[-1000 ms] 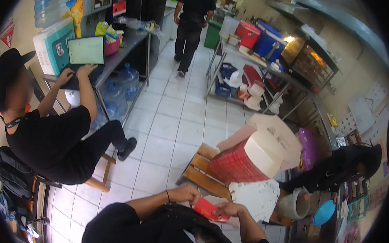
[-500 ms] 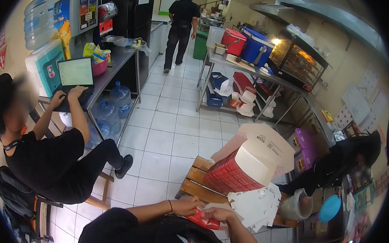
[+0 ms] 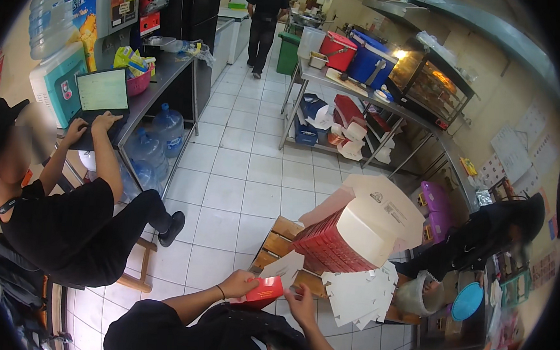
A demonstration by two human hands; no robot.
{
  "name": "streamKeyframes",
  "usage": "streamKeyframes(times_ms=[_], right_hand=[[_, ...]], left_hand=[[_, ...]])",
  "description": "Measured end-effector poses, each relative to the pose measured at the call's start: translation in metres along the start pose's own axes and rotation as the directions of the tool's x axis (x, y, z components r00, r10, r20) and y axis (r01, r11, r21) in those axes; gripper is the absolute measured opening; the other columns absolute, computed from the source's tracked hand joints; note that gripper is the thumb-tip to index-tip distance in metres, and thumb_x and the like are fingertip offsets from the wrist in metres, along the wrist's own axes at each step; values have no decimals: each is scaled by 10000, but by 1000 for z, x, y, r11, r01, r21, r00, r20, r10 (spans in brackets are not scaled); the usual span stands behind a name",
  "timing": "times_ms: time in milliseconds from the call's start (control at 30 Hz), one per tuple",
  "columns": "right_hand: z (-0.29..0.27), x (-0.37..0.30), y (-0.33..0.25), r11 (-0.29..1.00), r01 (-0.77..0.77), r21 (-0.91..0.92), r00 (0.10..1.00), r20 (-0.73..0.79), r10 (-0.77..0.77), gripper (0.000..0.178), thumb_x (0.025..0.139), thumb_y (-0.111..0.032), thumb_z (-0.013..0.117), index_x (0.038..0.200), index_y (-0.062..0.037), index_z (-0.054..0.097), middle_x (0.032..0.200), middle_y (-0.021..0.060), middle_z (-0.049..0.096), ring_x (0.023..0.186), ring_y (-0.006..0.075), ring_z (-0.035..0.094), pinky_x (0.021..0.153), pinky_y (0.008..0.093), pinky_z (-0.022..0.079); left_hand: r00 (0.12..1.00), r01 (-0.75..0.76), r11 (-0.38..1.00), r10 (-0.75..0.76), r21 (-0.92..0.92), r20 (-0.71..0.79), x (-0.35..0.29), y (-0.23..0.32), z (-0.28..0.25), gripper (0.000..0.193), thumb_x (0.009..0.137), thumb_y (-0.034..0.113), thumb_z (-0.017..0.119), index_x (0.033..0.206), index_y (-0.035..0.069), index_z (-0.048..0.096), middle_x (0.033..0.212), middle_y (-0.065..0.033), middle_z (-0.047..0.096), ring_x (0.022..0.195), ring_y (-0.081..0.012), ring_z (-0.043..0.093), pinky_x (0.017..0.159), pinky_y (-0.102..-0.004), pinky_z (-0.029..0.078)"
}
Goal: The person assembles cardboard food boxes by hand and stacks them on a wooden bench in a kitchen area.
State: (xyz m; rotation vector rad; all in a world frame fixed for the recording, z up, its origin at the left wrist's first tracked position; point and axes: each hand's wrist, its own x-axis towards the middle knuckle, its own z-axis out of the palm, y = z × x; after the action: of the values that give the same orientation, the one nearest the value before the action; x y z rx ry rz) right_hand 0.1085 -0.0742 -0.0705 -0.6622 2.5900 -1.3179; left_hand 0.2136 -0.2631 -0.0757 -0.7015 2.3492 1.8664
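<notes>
My left hand [image 3: 240, 284] grips a small red folding carton [image 3: 265, 290] by its left side, low in front of my body. A pale flap [image 3: 283, 267] stands up behind the carton and seems to belong to it. At the carton's right end is my right hand [image 3: 301, 303], its fingers bent together in a pinch. What they hold, perhaps a flap edge, is too small to make out. Just beyond my hands, a tall stack of nested red-and-white cartons [image 3: 337, 242] rests on a wooden slatted stand [image 3: 277, 244]. Flat white carton blanks [image 3: 359, 294] lie to its right.
On the left, a seated person [image 3: 65, 219] types on a laptop [image 3: 103, 93]. Another person [image 3: 481, 235] bends at the right beside a pale bucket [image 3: 420, 293] and a blue round lid [image 3: 468, 301]. A metal table [image 3: 355, 93] stands ahead. Someone [image 3: 264, 26] walks at the back.
My hands have moved apart; the right has shifted off the carton's front to its right end. The carton now shows more of its face, with a pale flap up. The walking person is farther away.
</notes>
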Motion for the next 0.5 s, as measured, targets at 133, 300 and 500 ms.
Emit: streamKeyframes(times_ms=[133,300,500], right_hand=[[18,5,-26,997,76,-23,958,278,-67,280,788,-157,521,1036,-28,537,899,181,595,783,318,586,691,355,463],[24,5,13,832,553,40,688,541,-483,337,829,-173,494,1139,-42,487,841,120,584,729,266,586,659,322,471],[30,21,-7,934,-321,155,454,891,8,439,829,-230,553,1201,-50,406,792,62,514,710,112,550,552,239,478]], left_hand=[[994,-35,999,39,41,-106,-1,-8,6,312,775,263,500,627,-6,551,499,-110,542,377,-184,540,408,-291,447],[979,202,978,-203,-53,-16,-17,10,-6,276,759,238,531,643,-11,565,519,-58,530,495,-136,508,483,-280,406],[994,-9,995,20,-104,105,-19,-16,-9,278,769,231,527,631,-10,545,522,-18,488,517,-68,440,483,-252,387]])
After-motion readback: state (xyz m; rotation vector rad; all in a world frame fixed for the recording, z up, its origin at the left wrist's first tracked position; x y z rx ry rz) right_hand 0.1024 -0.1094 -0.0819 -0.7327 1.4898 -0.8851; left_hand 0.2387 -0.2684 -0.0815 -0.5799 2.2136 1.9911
